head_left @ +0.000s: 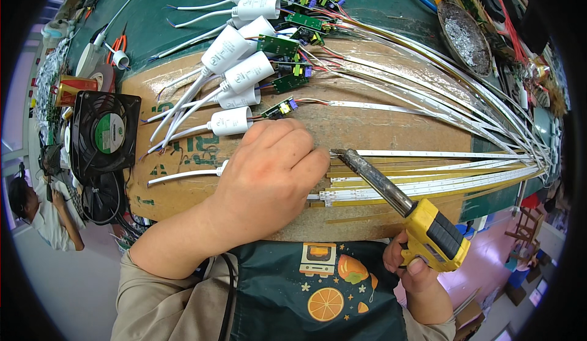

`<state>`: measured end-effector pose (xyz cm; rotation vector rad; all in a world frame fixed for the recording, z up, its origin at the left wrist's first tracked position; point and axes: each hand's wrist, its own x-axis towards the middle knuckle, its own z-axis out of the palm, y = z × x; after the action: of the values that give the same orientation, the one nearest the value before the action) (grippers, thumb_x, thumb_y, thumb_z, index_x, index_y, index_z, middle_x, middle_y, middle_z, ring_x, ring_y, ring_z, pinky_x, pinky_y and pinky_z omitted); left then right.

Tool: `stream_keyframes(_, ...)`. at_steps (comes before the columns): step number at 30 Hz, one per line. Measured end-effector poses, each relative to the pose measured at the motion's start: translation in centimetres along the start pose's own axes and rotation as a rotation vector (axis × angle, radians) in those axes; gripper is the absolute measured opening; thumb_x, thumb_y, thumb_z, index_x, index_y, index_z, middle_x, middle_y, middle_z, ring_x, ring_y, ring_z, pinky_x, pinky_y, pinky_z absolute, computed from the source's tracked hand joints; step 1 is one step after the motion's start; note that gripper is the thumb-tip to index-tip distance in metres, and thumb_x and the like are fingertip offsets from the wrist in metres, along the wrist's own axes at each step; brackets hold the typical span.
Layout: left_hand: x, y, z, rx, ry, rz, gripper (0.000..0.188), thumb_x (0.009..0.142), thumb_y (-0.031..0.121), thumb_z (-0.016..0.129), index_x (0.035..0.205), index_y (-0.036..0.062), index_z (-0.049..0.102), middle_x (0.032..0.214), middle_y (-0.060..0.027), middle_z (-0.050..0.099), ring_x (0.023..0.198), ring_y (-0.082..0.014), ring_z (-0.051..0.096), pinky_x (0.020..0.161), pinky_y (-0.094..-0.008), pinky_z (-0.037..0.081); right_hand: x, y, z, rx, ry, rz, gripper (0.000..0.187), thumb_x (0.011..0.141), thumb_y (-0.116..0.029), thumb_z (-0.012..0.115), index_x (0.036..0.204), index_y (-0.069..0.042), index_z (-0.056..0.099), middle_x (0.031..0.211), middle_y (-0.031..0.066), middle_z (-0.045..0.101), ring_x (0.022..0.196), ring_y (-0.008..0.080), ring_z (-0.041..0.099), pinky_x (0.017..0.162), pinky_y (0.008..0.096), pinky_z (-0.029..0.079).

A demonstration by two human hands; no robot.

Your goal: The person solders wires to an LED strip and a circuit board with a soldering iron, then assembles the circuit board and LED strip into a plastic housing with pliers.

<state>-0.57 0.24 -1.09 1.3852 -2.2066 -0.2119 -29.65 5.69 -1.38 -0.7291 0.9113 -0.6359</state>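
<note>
My left hand [269, 173] is closed in a pinch over the brown board; its fingertips are turned down and out of sight, so what they grip is hidden. A white corded sleeve [183, 176] runs under that hand. My right hand [422, 277] is wrapped round the handle of a yellow and black soldering gun [434, 234]. Its dark tip reaches up and left to the end of a white LED strip [422, 154], close beside my left fingers. Just above my left hand lies another white sleeve [230, 121], wired to a small green circuit board [278, 109].
Several sleeves with boards and wired strips lie at the back. More LED strips [379, 192] fan out right. A black fan [104, 132] stands left, near orange-handled pliers [116, 44]. An oval dish of silvery scraps [465, 38] is back right. Another person [49, 209] is far left.
</note>
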Motion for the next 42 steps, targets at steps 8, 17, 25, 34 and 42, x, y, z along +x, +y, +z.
stream_keyframes(8, 0.0, 0.1, 0.0, 0.000, -0.006, -0.003, 0.023, 0.063, -0.001, 0.064, 0.085, 0.0031, 0.064, 0.081, -0.0071, 0.056, 0.085, -0.0258, 0.058, 0.075, -0.0357, 0.046, 0.2, 0.3, 0.3, -0.035, 0.047, -0.044, 0.059, 0.075, -0.042, 0.072, 0.110, -0.001, 0.049, 0.065, 0.0029, 0.046, 0.053, 0.0132, 0.045, 0.047, 0.0261, 0.039)
stream_keyframes(17, 0.0, 0.1, 0.0, 0.005, -0.002, -0.005, 0.023, 0.062, -0.001, 0.065, 0.085, 0.0031, 0.064, 0.082, -0.0071, 0.057, 0.085, -0.0257, 0.058, 0.075, -0.0357, 0.046, -0.4, 0.5, -0.2, 0.003, 0.100, -0.089, 0.070, 0.071, -0.045, 0.075, 0.119, -0.002, 0.048, 0.062, 0.0027, 0.045, 0.049, 0.0141, 0.042, 0.044, 0.0272, 0.036)
stream_keyframes(25, 0.1, 0.2, -0.1, 0.016, -0.016, -0.012, 0.023, 0.063, 0.000, 0.064, 0.085, 0.0040, 0.064, 0.083, -0.0066, 0.057, 0.086, -0.0257, 0.058, 0.077, -0.0358, 0.046, -0.9, 0.6, -0.5, 0.022, 0.112, -0.088, 0.068, 0.071, -0.045, 0.075, 0.118, -0.003, 0.049, 0.063, 0.0028, 0.045, 0.049, 0.0144, 0.043, 0.044, 0.0271, 0.037)
stream_keyframes(34, 0.1, 0.3, -0.2, 0.038, -0.041, -0.016, 0.023, 0.063, 0.001, 0.064, 0.086, 0.0038, 0.064, 0.083, -0.0070, 0.057, 0.086, -0.0260, 0.058, 0.077, -0.0357, 0.046, -0.6, 0.7, -0.6, -0.021, 0.116, -0.088, 0.066, 0.073, -0.045, 0.073, 0.117, -0.002, 0.049, 0.062, 0.0031, 0.044, 0.048, 0.0140, 0.042, 0.044, 0.0271, 0.037)
stream_keyframes(42, 0.2, 0.2, -0.4, 0.029, -0.053, -0.016, 0.022, 0.064, -0.001, 0.065, 0.086, 0.0036, 0.063, 0.084, -0.0080, 0.057, 0.085, -0.0266, 0.058, 0.076, -0.0361, 0.046, -0.6, 0.7, -0.6, -0.030, 0.123, -0.108, 0.065, 0.073, -0.044, 0.073, 0.115, -0.001, 0.048, 0.062, 0.0032, 0.045, 0.048, 0.0142, 0.043, 0.044, 0.0274, 0.038)
